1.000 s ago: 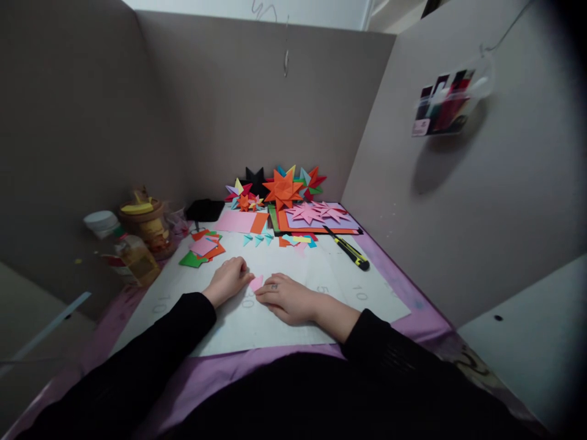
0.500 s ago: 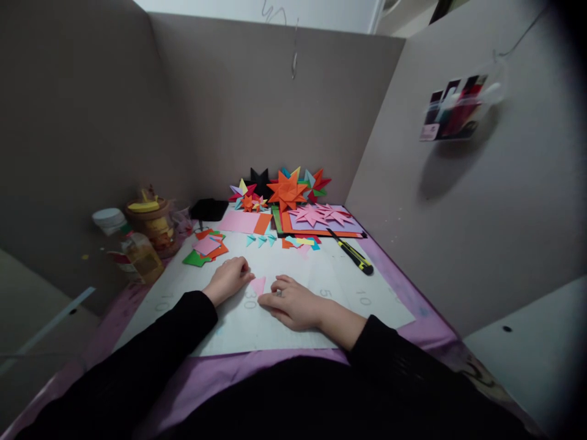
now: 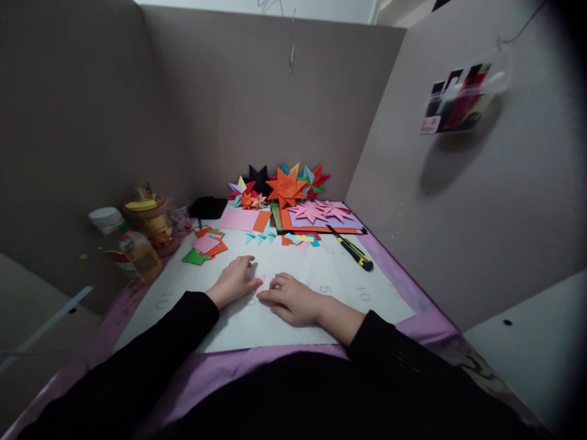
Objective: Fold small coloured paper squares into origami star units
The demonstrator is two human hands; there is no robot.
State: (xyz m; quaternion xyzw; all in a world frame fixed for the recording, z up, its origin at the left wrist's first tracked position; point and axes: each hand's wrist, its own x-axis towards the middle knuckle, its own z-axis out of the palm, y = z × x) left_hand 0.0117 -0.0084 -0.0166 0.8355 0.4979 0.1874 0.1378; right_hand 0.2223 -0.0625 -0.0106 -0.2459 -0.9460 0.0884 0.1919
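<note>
A small folded piece of pink paper [image 3: 260, 283] lies on the white sheet [image 3: 220, 336], partly hidden by my fingers. My left hand [image 3: 233, 281] comes in from the left, its thumb pressed on the paper and its other fingers curved above. From the right, my right hand [image 3: 293, 299] pins the paper's lower edge under its index fingertip, the remaining fingers bent. A ring shows on this hand. Beyond my hands stand small light-blue folded paper pieces [image 3: 261, 239] in a row.
Coloured paper pieces [image 3: 206, 244] lie at the left. A yellow-black box cutter [image 3: 352, 249] rests at the right, beside pink paper stars [image 3: 312, 211]. An orange paper star [image 3: 287, 187] stands at the back wall. A bottle [image 3: 142, 256] and a pot [image 3: 149, 223] stand at the left edge.
My left hand has moved slightly right, its thumb now reaching over the pink paper. Less of the paper shows, and it looks narrower. My right hand has stayed nearly in place.
</note>
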